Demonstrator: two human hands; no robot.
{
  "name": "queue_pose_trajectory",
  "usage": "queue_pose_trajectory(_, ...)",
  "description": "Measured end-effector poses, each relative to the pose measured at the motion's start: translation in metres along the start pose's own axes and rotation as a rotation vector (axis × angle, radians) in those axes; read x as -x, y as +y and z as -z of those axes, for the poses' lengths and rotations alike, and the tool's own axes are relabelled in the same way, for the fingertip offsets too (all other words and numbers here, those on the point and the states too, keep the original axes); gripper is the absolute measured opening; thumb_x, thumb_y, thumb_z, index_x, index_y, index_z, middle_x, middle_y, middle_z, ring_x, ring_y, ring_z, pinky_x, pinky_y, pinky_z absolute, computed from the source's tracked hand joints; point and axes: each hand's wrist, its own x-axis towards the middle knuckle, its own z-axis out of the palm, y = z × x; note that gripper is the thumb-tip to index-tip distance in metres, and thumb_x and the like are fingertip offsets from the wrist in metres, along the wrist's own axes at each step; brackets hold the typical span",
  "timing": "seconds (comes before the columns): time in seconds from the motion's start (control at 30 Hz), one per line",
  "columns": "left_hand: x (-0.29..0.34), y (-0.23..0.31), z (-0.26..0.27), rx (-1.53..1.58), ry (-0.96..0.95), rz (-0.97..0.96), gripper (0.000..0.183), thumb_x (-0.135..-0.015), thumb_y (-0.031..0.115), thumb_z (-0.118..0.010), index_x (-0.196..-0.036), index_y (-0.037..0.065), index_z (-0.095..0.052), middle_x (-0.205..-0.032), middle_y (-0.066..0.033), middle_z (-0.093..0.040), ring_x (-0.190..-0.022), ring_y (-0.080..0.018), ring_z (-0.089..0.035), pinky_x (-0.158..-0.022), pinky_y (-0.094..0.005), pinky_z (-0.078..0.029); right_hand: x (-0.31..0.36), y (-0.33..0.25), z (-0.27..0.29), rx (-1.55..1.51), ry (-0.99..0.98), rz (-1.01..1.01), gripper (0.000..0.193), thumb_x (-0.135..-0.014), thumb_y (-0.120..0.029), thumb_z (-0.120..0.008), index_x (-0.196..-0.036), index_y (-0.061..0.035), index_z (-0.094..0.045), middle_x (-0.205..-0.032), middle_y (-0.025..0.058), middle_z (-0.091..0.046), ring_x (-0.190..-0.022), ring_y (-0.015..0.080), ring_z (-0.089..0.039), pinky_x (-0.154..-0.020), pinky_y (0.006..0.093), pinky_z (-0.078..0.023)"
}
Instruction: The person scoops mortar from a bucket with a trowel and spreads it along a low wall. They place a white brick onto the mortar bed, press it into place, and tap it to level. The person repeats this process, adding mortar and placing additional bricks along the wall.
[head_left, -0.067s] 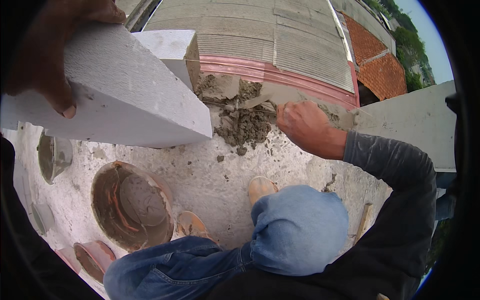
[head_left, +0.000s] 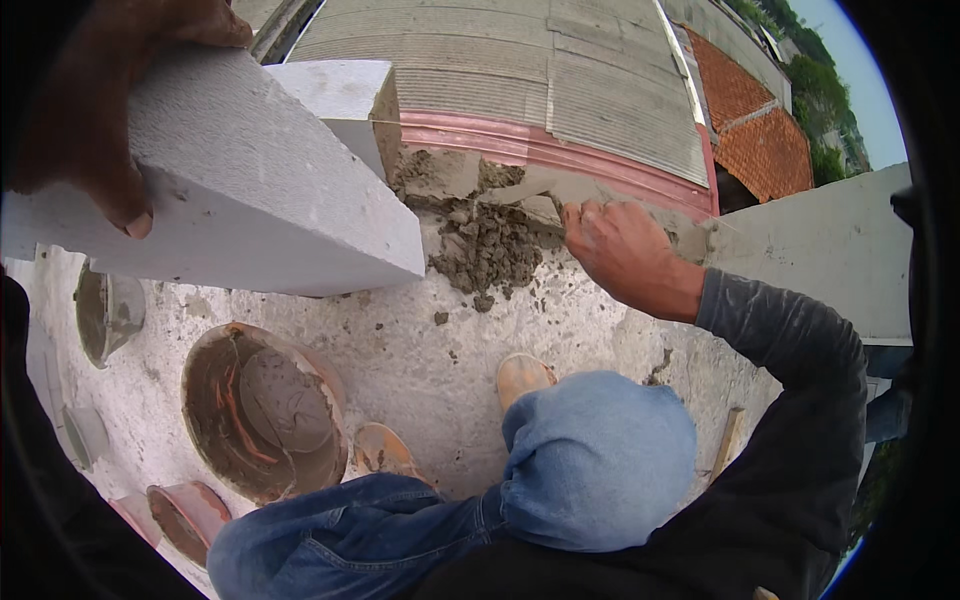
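At the upper left, my left hand (head_left: pixel 92 105) is closed on the end of a large white lightweight concrete block (head_left: pixel 270 190), thumb on the near face and fingers over the top. The block is tilted, and its far corner points toward a heap of wet grey mortar (head_left: pixel 490 245). My right hand (head_left: pixel 622 250) is closed round the handle of a trowel (head_left: pixel 530 190), mostly hidden by the fist. The trowel's blade lies over the mortar bed along the wall's edge. Behind the held block, another white block (head_left: pixel 345 100) sits at that edge.
A mortar-stained bucket (head_left: pixel 262 410) stands on the dusty floor left of my feet; smaller containers (head_left: pixel 108 315) are farther left. A thin string (head_left: pixel 460 128) runs along the edge. Beyond lie a corrugated roof (head_left: pixel 480 70) and, at right, a grey wall (head_left: pixel 825 245).
My right hand has shifted slightly to the right with the trowel, its blade sliding off part of the mortar heap. My left hand and the block look unmoved.
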Motion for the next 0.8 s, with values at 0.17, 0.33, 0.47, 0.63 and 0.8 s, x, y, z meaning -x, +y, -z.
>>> queue_pose_trajectory(0.17,-0.001,-0.01,0.0,0.039,-0.006,-0.029,0.148,-0.028,0.073,-0.097,-0.149,0.002,-0.047,-0.13,-0.0227,-0.058,-0.131,-0.0392,-0.057,-0.119,-0.0522,-0.04,0.076,0.005,-0.003,-0.414,0.203,-0.283,0.043,-0.094,-0.012,-0.071,-0.134,-0.0016,-0.06,-0.097,0.0189,-0.068,-0.076,0.0371,-0.07,-0.064,0.0457,-0.056)
queue_pose_trajectory(0.33,-0.007,-0.017,0.002,0.076,-0.002,-0.119,0.148,-0.031,0.077,-0.095,-0.149,0.002,-0.046,-0.129,-0.0228,-0.057,-0.129,-0.0392,-0.057,-0.118,-0.0528,-0.041,0.124,-0.066,-0.06,-0.906,0.188,-0.409,0.047,-0.095,-0.021,-0.074,-0.136,-0.0015,-0.059,-0.1,0.021,-0.067,-0.085,0.042,-0.069,-0.073,0.0511,-0.057)
queue_pose_trajectory(0.47,-0.009,-0.012,0.007,0.07,0.003,-0.151,0.144,-0.036,0.073,-0.096,-0.15,0.003,-0.045,-0.123,-0.0228,-0.057,-0.122,-0.0398,-0.06,-0.113,-0.0552,-0.044,0.113,-0.13,-0.111,-1.008,0.197,-0.567,0.05,-0.099,-0.019,-0.068,-0.143,-0.0021,-0.052,-0.112,0.024,-0.062,-0.084,0.044,-0.068,-0.074,0.0522,-0.058)
queue_pose_trajectory(0.63,-0.007,0.008,0.019,0.058,-0.06,-0.013,0.143,-0.034,0.06,-0.102,-0.152,0.003,-0.046,-0.131,-0.0247,-0.058,-0.131,-0.0414,-0.059,-0.12,-0.0559,-0.039,0.062,-0.165,-0.132,-1.109,0.289,-0.65,0.054,-0.101,-0.014,-0.062,-0.148,0.0026,-0.04,-0.12,0.0314,-0.054,-0.085,0.0483,-0.065,-0.071,0.0552,-0.057)
queue_pose_trajectory(0.8,-0.008,0.031,0.025,-0.032,-0.04,0.115,0.14,-0.034,0.056,-0.103,-0.153,0.005,-0.047,-0.144,-0.0249,-0.057,-0.146,-0.0421,-0.05,-0.129,-0.0549,-0.03,-0.002,-0.17,-0.122,-1.48,0.385,-0.717,0.046,-0.105,-0.015,-0.057,-0.141,0.0086,-0.04,-0.113,0.0348,-0.056,-0.09,0.051,-0.064,-0.068,0.0566,-0.057)
